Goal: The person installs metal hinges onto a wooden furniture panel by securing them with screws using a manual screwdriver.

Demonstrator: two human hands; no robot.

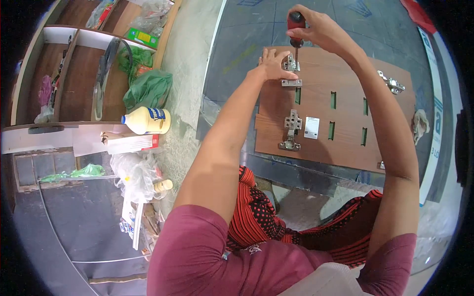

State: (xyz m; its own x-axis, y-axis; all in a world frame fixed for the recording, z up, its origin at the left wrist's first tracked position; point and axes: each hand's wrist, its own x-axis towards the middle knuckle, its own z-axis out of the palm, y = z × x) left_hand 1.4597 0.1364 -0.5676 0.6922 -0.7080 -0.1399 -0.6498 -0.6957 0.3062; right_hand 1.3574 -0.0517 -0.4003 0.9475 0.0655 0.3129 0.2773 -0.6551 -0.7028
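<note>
My right hand [316, 29] is closed around the red and black handle of a screwdriver [296, 22]. The screwdriver stands upright, its shaft pointing down at a metal hinge [291, 63] at the upper left of a brown wooden panel [345, 74]. With fingers spread, my left hand [274, 65] lies at the panel's edge, its thumb and fingertips against that hinge. Another hinge [292, 130] lies lower on the panel, beside a white label [312, 128]. A third hinge [391, 83] is at the upper right. Several slots run through the panel. The screwdriver's tip is too small to make out.
Dark sheeting [237, 44] lies under the panel. To the left are a shelf unit [89, 64], a green bag [148, 89], a cream bottle [153, 121] and clear plastic bags [136, 172]. A white cloth [420, 126] is at the panel's right.
</note>
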